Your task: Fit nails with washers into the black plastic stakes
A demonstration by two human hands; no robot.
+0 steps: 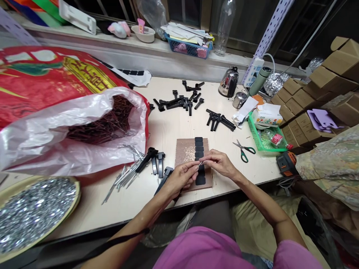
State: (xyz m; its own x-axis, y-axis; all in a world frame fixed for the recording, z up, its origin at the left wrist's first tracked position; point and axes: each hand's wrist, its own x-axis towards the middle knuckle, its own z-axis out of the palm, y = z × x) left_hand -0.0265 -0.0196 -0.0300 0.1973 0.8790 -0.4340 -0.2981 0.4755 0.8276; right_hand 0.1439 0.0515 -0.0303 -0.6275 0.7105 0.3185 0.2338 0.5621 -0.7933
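Note:
My left hand (pixel 183 176) and my right hand (pixel 221 163) meet over a brown board (pixel 183 145). Between their fingertips they pinch a small, thin, silvery metal piece (pixel 200 164); its exact kind is too small to make out. A column of black rounded pads (pixel 199 149) runs down the board, partly hidden by my fingers. Pale crumbs or tiny bits (pixel 189 152) are scattered on the board's left half. Left of my left hand lie black plastic pieces with flat heads (pixel 160 164) and a bundle of silvery metal rods (pixel 126 175).
An opened red sack (pixel 84 71) of dark brown thin sticks fills the left. Below it stands a basin (pixel 75 194) of shiny metal bits. Black pieces (pixel 185 100) lie in piles behind. Scissors (pixel 244 150), a green basket (pixel 256 140), a kettle (pixel 228 82) and cardboard boxes (pixel 305 129) are rightward.

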